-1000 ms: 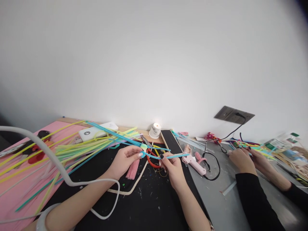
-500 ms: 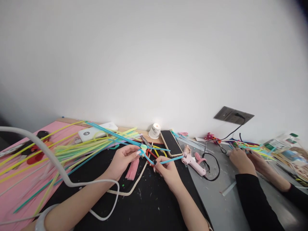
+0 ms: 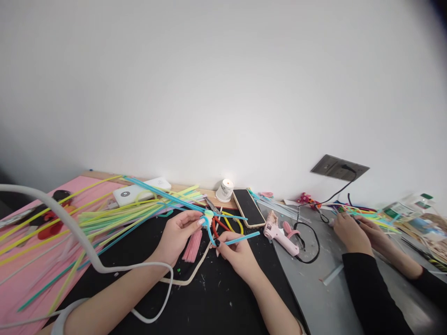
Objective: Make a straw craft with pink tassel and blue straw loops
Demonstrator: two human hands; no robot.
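Observation:
My left hand [image 3: 181,232] pinches a small piece of pipe-cleaner work [image 3: 208,215] in blue and pale yellow-green between thumb and fingers. From that piece a blue pipe cleaner [image 3: 242,238] bends down and then out to the right. My right hand [image 3: 235,253] is closed on this pipe cleaner near its bend, thumb against the fingers. Just beyond both hands lie red-and-yellow-handled pliers [image 3: 223,222], partly covered. A bundle of short pink pipe cleaners [image 3: 192,246] rests beneath my left hand.
Loose pipe cleaners [image 3: 115,218] spread over the left side. Behind stand a white paper cup [image 3: 225,190] and a phone [image 3: 249,208]. A pink glue gun [image 3: 281,235] lies to the right. A white cable [image 3: 94,256] crosses my left arm. A co-worker's hands [image 3: 352,232] work at far right.
My right hand has shifted a little left and down, bending the blue pipe cleaner more sharply, and its free end has moved left. My left hand stays nearly still.

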